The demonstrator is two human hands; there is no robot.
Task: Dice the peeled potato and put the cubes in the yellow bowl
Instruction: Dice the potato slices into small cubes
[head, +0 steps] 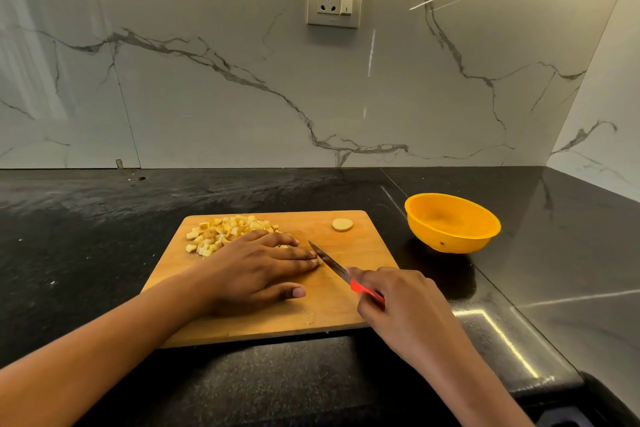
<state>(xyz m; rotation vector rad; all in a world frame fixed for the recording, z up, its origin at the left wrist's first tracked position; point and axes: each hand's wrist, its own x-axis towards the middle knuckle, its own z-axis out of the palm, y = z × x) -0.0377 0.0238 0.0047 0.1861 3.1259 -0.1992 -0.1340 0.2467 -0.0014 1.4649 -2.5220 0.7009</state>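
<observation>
On a black stone kitchen counter (104,236), a person works at a wooden cutting board (363,253) with a red-handled knife (332,265). The left hand (256,267) lies palm down on the board, its fingers (294,255) straight and pressed together, thumb held out to the side, the fingertips right beside the blade. The right hand (405,302) grips the knife, fingers curled round the red handle, with the blade angled forward and to the left and its tip over the middle of the board. A heap of potato cubes (225,232) sits at the board's far left corner, just beyond the left hand. A single round potato slice (342,224) lies apart near the far right edge. The yellow bowl (450,243) stands on the counter to the right of the board, not touching it. Behind, a veined marble wall (207,97) carries a wall socket (334,0).
</observation>
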